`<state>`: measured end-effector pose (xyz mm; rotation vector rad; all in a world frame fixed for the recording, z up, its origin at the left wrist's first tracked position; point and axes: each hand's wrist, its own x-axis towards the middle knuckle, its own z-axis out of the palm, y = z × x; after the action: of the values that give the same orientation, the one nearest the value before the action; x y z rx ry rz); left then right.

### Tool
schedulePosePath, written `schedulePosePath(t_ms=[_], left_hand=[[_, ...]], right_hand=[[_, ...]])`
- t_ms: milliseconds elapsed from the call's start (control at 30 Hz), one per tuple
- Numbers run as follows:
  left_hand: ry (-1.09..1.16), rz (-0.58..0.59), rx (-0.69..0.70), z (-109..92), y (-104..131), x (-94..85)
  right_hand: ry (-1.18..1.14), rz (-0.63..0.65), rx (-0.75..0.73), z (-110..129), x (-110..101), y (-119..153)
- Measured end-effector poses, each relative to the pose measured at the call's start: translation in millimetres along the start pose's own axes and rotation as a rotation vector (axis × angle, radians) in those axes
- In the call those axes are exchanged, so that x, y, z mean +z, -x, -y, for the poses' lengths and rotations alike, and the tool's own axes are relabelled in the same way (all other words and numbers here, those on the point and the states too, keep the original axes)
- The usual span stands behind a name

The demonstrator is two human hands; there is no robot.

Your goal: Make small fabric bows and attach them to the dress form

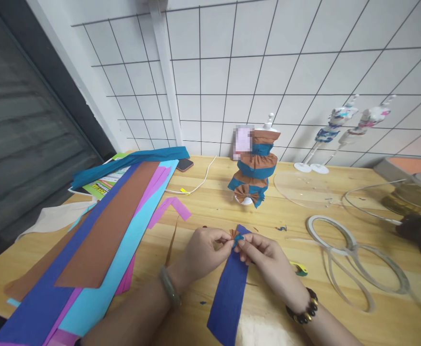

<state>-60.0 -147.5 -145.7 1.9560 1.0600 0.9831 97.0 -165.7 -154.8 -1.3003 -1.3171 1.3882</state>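
Specks (301,194) dot a clear round plastic piece (286,190) toward the far right; whether it is a shallow dish or a flat disc cannot be told. At the far right edge stands a grey-sided box (387,172) with an orange surface, lid or contents being unclear.

Small pleated brown and teal paper bow (238,238) sits between the two hands, over the far end of a long dark blue paper strip (228,293) on the light wooden table (192,315). The left hand (205,252) pinches its brown, fanned left side, thumb and forefinger closed on it; the right hand (264,257) nips its teal right part, thumb against forefinger, the other fingers curled beneath.

Beyond the hands stands a small white dress form (269,123) in a tiered brown and teal paper dress (257,168), a brown pleated bow (245,193) near the hem. To the left lie overlapping paper strips: a wide brown one (113,226), a light blue one (126,254) and a teal one (134,156) across the far end. To the right, near a yellow and green plastic tool (299,268), lies a round white tape roll (310,228).
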Motion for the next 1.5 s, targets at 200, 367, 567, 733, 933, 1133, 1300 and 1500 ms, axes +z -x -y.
schedulePosePath(t_ms=[200, 367, 567, 733, 933, 1133, 1300, 1500], left_hand=[[-0.067, -0.001, 0.054, 3.1, 0.7, 1.3], [-0.163, -0.027, 0.106, 7.1, 1.9, 2.1], [-0.258, -0.041, 0.136, 9.0, 2.3, 1.2], [-0.224, -0.019, 0.067, 7.0, 0.9, -0.6], [-0.005, 0.018, -0.072, 2.0, -0.1, -1.7], [0.054, 0.058, -0.135, 2.8, -0.4, -1.8], [0.085, 0.123, -0.111, 1.4, -0.2, -3.2], [0.012, 0.178, -0.09, 1.2, 1.8, -4.7]], right_hand=[[-0.053, -0.014, 0.052, 0.7, -0.8, 0.0], [-0.076, -0.019, 0.086, 5.9, 0.1, 2.7], [-0.034, -0.043, 0.054, 7.2, 1.8, 4.6], [-0.052, -0.031, 0.04, 8.7, 1.9, 5.0], [0.003, -0.001, -0.001, 8.0, 0.1, 4.1], [0.036, -0.091, -0.057, -0.5, -0.6, 2.0], [0.124, -0.033, -0.108, -1.8, -3.4, 2.0], [0.235, 0.096, -0.242, 1.3, -7.3, 9.5]])
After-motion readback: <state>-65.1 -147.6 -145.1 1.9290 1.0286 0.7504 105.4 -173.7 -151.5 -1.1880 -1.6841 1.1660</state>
